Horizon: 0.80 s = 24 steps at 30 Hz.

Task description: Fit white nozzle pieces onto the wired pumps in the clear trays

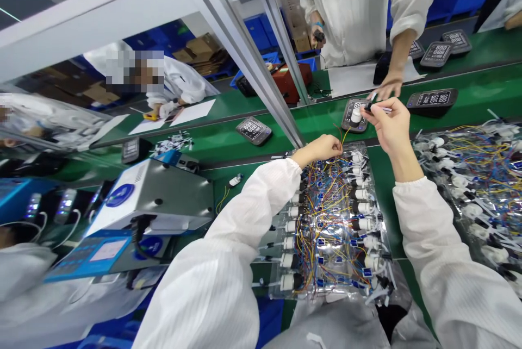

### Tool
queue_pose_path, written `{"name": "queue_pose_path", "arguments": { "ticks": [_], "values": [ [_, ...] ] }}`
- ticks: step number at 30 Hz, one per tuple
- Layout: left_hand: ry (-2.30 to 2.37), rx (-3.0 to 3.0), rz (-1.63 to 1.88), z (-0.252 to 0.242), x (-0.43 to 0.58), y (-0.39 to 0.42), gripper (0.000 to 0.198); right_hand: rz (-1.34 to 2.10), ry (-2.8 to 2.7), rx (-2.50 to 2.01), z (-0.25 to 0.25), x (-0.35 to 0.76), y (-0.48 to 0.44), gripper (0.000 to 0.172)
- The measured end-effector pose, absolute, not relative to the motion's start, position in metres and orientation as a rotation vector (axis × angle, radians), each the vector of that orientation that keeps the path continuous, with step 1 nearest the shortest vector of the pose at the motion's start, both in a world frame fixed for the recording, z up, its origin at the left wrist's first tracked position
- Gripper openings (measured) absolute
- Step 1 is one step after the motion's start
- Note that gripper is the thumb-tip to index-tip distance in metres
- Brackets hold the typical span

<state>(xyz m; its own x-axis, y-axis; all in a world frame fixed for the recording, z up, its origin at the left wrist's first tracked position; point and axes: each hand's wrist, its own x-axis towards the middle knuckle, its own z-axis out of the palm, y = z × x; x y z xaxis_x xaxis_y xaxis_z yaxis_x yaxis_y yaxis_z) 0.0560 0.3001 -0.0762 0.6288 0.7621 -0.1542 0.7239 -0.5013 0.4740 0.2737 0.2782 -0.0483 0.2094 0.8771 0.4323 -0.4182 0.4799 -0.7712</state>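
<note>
The left hand [319, 149] is closed on thin red and yellow wires [341, 132], just beside the black digital monitor [359, 105] (a small one); the right hand [389, 126] grips a slim pen [381, 108] just above this monitor.

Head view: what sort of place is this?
Probably an electronics assembly line: a green conveyor belt carries digital display units, with a clear bag of wired parts beside the hands.

This is an electronics factory: a green conveyor belt [196, 127] runs between workers in white smocks [350, 12], with display units [438, 54], bagged wired parts [338, 218], a benchtop machine [155, 197] and blue crates [256, 31] around it.
</note>
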Motion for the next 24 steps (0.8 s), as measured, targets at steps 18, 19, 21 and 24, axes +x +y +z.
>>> {"name": "queue_pose_path", "arguments": {
  "ticks": [18,19,21,24],
  "values": [
    [1.099,2.419,-0.028,-0.072,0.056,0.299,0.025,1.009,-1.079,-0.59,-0.041,0.284,0.269,0.044],
    [1.102,2.419,-0.039,-0.072,0.057,0.299,0.024,1.009,-1.088,-0.594,-0.04,0.284,0.268,0.043],
    [1.108,2.437,-0.053,-0.072,0.059,0.299,0.024,1.009,-1.107,-0.602,-0.038,0.285,0.265,0.042],
    [1.144,2.494,-0.028,-0.072,0.063,0.298,0.022,1.008,-1.121,-0.609,-0.035,0.286,0.263,0.042]
  ]
}}
